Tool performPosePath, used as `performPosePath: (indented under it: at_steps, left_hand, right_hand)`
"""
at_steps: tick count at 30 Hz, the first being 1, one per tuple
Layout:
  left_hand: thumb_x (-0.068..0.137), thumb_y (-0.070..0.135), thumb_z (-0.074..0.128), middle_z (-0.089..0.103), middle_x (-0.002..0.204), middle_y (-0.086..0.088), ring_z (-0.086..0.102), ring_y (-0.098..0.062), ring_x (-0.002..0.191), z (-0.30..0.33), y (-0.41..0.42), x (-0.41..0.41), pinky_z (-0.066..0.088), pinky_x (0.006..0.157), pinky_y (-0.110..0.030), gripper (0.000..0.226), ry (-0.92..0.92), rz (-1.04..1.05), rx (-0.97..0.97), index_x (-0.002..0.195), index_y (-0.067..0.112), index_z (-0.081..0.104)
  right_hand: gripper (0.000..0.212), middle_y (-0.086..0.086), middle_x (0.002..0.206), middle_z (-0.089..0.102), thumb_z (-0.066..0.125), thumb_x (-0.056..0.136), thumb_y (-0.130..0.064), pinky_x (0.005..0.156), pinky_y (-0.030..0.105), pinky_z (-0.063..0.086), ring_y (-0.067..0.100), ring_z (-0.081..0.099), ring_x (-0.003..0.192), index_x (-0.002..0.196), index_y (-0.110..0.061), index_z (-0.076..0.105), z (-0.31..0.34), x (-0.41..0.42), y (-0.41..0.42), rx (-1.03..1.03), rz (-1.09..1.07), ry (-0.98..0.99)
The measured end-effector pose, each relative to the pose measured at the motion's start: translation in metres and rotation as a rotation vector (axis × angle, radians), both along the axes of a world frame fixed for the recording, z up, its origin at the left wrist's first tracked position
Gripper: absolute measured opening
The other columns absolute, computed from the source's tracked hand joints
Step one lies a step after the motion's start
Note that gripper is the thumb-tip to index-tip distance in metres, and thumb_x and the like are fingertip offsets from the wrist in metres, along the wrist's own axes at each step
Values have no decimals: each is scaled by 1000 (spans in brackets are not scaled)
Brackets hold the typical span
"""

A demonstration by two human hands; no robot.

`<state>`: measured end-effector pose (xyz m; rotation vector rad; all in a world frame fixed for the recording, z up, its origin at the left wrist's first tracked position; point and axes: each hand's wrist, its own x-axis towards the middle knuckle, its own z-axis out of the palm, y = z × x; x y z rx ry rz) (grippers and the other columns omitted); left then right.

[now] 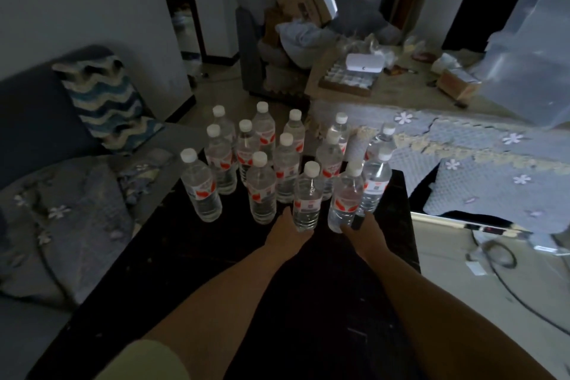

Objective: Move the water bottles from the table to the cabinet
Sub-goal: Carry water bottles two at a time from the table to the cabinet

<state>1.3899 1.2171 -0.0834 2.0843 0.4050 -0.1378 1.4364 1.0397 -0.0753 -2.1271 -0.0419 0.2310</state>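
Left hand (285,233) grips the nearest bottle (306,197) low and right hand (359,227) grips its neighbour (345,197) on the dark table (185,271); lifting could topple the crowded bottles (246,148) behind.

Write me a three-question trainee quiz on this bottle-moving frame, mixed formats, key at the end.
1. True or false: every water bottle on the dark table has its white cap on.
2. Which does the left hand grip: (a) nearest centre bottle, (b) zigzag cushion, (c) white case?
3. Fill in: the right hand holds the bottle at its ____.

Key: 1 true; 2 a; 3 base.
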Motion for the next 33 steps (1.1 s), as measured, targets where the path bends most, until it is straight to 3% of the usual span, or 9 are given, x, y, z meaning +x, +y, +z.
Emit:
performPosePath:
  at_steps: [3,8,11,16,18,21,23,26,33]
  left_hand:
    - [79,25,78,42,148,1,42,-18,134,-9,1,24,36,112,-37,84,-60,32,-115,147,18,30]
    - [75,14,81,35,151,4,37,-14,137,-41,-2,59,33,108,-27,96,-84,105,-313,149,23,20]
    - [73,12,82,37,148,4,38,-15,135,-60,-4,72,34,107,-27,94,-118,201,-368,144,29,22]
    - [73,24,83,45,119,30,45,-2,117,-75,-1,89,38,84,-5,79,-103,242,-347,126,47,30]
    - [71,26,84,47,121,24,45,-2,115,-77,-3,94,38,84,-8,80,-87,256,-335,132,41,33]
    - [72,23,84,47,133,12,45,-9,123,-77,-3,96,34,96,-20,88,-72,282,-345,141,31,31]
    - [71,28,84,46,125,20,45,-4,117,-75,0,90,35,94,-20,85,-51,218,-349,137,39,31]
    - [71,26,84,49,121,22,48,-2,113,-66,0,75,38,92,-21,82,-48,155,-338,134,41,35]
    - [73,25,83,58,125,4,56,-15,110,-38,0,27,42,88,-26,68,103,66,-284,129,25,45]
  right_hand:
    - [38,-13,98,65,76,79,-12,75,21,47,13,64,97,105,-32,57,-14,26,5,151,-39,37]
    - [72,6,126,61,80,76,-17,101,46,47,23,59,115,137,-16,43,-44,61,9,202,-77,141]
    - [80,2,130,58,83,73,-18,102,42,46,19,57,117,140,-19,39,-57,73,13,205,-62,107]
    - [66,-18,108,57,84,72,-24,77,7,41,-7,56,95,122,-31,42,-71,85,23,221,-59,19]
    - [63,-25,99,53,84,72,-27,67,2,37,-15,52,85,118,-32,43,-69,88,26,215,-61,3]
    - [62,-19,102,55,84,72,-25,72,9,41,-8,53,87,120,-29,44,-68,88,24,219,-50,7]
    - [63,-12,108,58,84,72,-24,79,19,43,2,57,95,121,-30,44,-69,82,20,223,-40,30]
    - [65,-17,106,57,83,72,-26,77,14,41,-2,55,93,121,-35,42,-68,68,12,188,-38,35]
    - [60,-7,104,57,84,70,-24,79,25,41,12,57,95,119,-21,49,-61,22,-12,45,-138,50]
